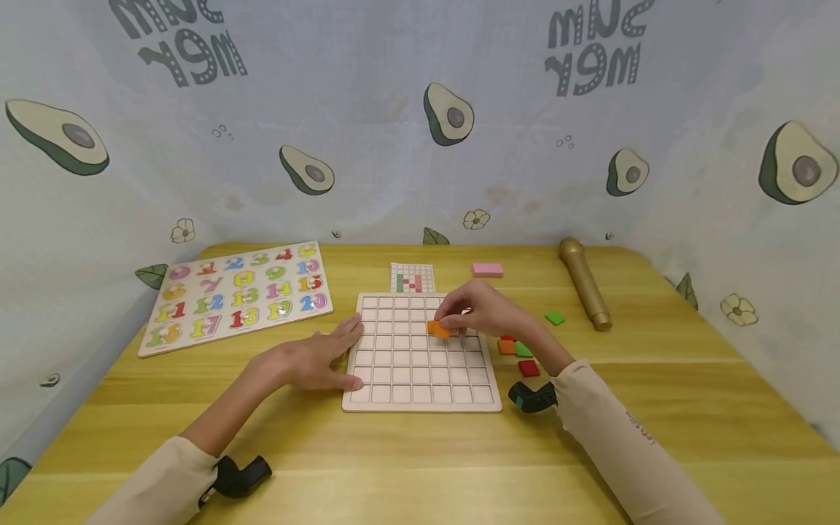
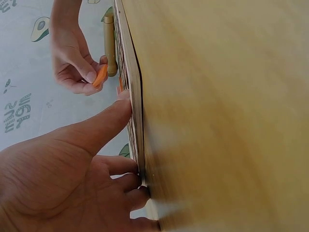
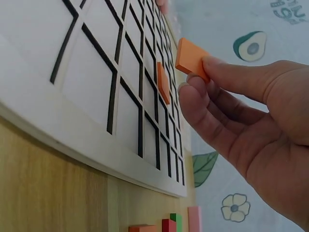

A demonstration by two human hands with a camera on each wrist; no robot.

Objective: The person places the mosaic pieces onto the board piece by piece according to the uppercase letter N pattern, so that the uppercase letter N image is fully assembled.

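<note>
My right hand [image 1: 482, 310] pinches an orange square tile [image 3: 190, 55] between thumb and fingers, above the wooden grid board [image 1: 420, 397]. A second orange tile [image 3: 163, 84] sits on the board, partly behind the held one in the head view. My left hand [image 1: 315, 361] rests at the board's left side, its thumb on the rim and its other fingers along the edge. Behind the board lies a small pattern card [image 1: 412, 277] with coloured squares on a grid.
Right of the board are loose tiles: a red one [image 1: 529, 368], an orange one [image 1: 507, 347] and green ones, one of them [image 1: 554, 318] apart. A pink block [image 1: 488, 270] and a gold microphone [image 1: 585, 284] lie farther back. A number puzzle board [image 1: 243, 295] is at the left.
</note>
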